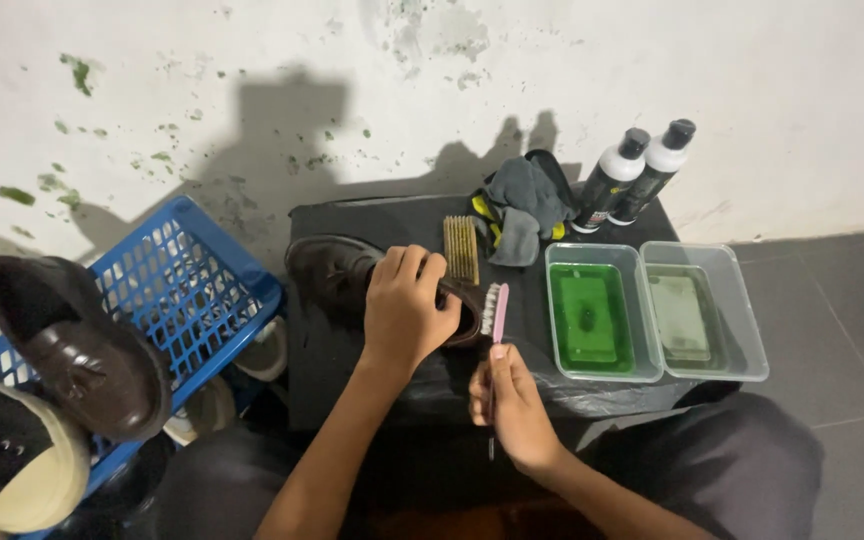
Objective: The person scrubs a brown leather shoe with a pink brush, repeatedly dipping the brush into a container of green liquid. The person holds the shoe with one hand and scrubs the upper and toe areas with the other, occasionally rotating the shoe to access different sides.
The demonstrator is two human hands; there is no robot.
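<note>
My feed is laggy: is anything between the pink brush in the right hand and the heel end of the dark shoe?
Nothing visible. The right hand holds the pink brush with its bristles right at the dark shoe, heel end, which the left hand steadies from above.

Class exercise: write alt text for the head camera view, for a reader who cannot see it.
A person's left hand grips a dark brown shoe on a black-covered stand, while the right hand holds a pink-handled brush at the shoe's heel. Beside them sit two clear tubs of liquid, two bottles, a grey cloth and a blue basket with shoes.
</note>
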